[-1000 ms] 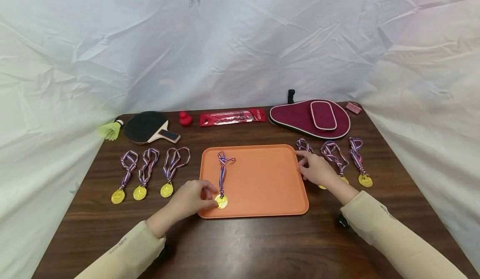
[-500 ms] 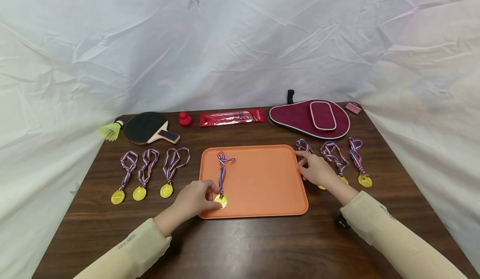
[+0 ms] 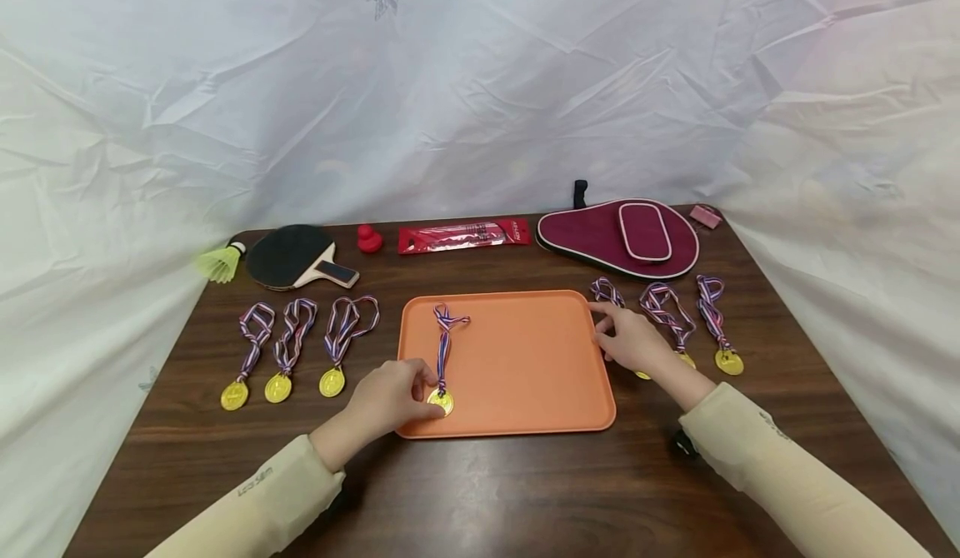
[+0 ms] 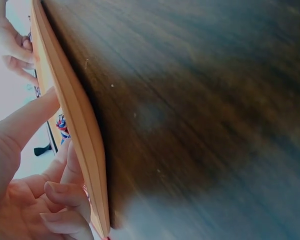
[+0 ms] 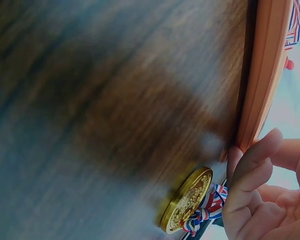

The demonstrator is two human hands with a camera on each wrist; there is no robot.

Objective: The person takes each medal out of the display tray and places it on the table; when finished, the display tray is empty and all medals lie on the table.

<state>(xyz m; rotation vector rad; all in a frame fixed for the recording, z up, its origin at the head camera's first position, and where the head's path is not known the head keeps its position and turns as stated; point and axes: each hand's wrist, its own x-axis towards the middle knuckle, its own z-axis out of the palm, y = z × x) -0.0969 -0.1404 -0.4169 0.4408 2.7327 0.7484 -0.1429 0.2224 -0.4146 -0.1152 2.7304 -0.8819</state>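
An orange tray [image 3: 532, 358] lies mid-table with one medal [image 3: 447, 403] inside it near the left side, its striped ribbon [image 3: 443, 354] stretched toward the far rim. My left hand [image 3: 384, 396] reaches over the left rim and pinches this medal, thumb on its face and forefinger beside the ribbon; the left wrist view shows the other fingers curled near the rim. At the opposite side my right hand [image 3: 633, 341] holds the tray's right rim with thumb and fingers. Partly behind it lies another medal [image 5: 192, 197], seen close in the right wrist view.
Three medals [image 3: 277, 387] lie left of the tray; two more [image 3: 729, 362] lie farther right. Along the back are a shuttlecock [image 3: 220, 264], table tennis bat [image 3: 288, 256], red duck-shaped toy [image 3: 369, 239], red packet [image 3: 463, 236], maroon bat case [image 3: 592, 237] and small pink item [image 3: 706, 216].
My left hand has shifted slightly right, its thumb moving farther over the medal in the tray. The right hand stays at the tray's right rim.
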